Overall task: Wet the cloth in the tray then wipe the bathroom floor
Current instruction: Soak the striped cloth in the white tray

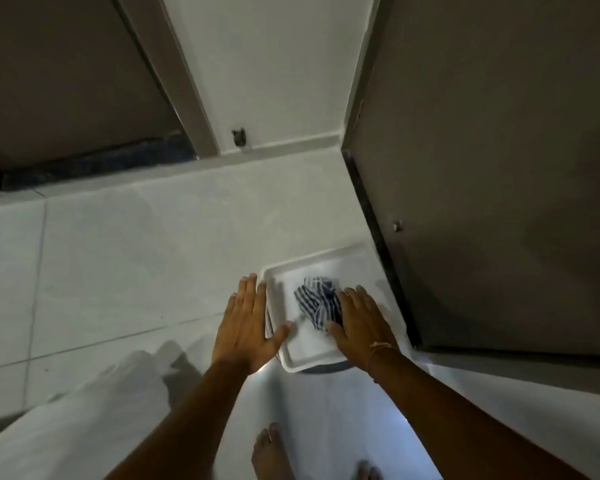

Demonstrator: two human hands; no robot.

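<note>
A white rectangular tray [281, 271] sits on the pale tiled floor [136, 254] beside the door. A crumpled blue-and-white striped cloth [314, 297] lies in the tray's middle. My right hand [361, 323] rests flat on the cloth's right side, fingers spread over it and thumb at its lower edge; no closed grip shows. My left hand [246, 323] is flat and open at the tray's left rim, thumb reaching over the rim. Whether water is in the tray cannot be told.
A dark door [499, 168] stands just right of the tray, with a raised threshold [499, 362] along its bottom. A white wall with skirting [274, 98] is ahead, another doorway [66, 98] at the left. My bare foot [274, 455] is below.
</note>
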